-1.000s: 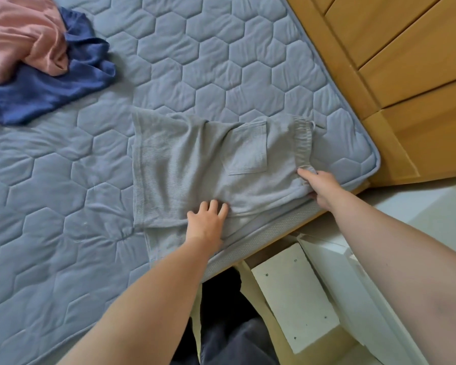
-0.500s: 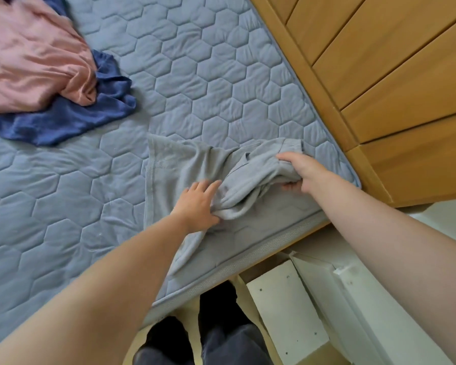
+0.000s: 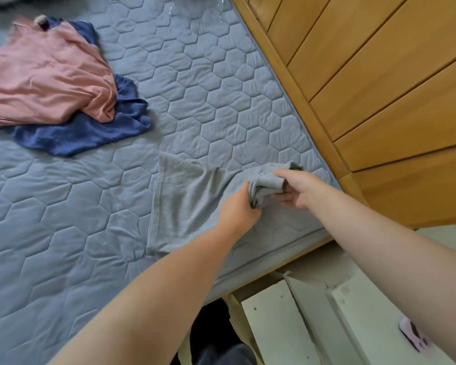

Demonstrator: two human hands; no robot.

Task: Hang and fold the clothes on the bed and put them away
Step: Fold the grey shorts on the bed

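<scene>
Laundry lies on the quilted blue-grey bed (image 3: pixel 63 233), with the grey shorts (image 3: pixel 187 201) near its lower right corner. Well to the upper left of the shorts, a crumpled pink garment (image 3: pixel 45 85) sprawls over a dark blue garment (image 3: pixel 90 135). The blue one's edges stick out beneath the pink on the side facing the shorts. Both are well apart from the shorts, with bare quilting between.

The shorts are half flat and half gathered. Their left part is spread smooth on the bed, while their right part is lifted and bunched into a thick roll. The left hand (image 3: pixel 238 206) reaches in over the shorts' lower edge, its grip clamped on the left end of that roll, fingers curled into the cloth. Just to the right, the right hand (image 3: pixel 298 188) holds the other end, its grip clamped too, thumb across the top of the bunch and fingers underneath. The two hands nearly touch.

Right of the shorts, past the bed's edge, slanted wooden panels (image 3: pixel 379 88) rise. Below and to the right of the shorts, off the bed, white boards (image 3: pixel 274 320) lie on the floor. A small pink object (image 3: pixel 412 335) shows farther right, just beside the right forearm.
</scene>
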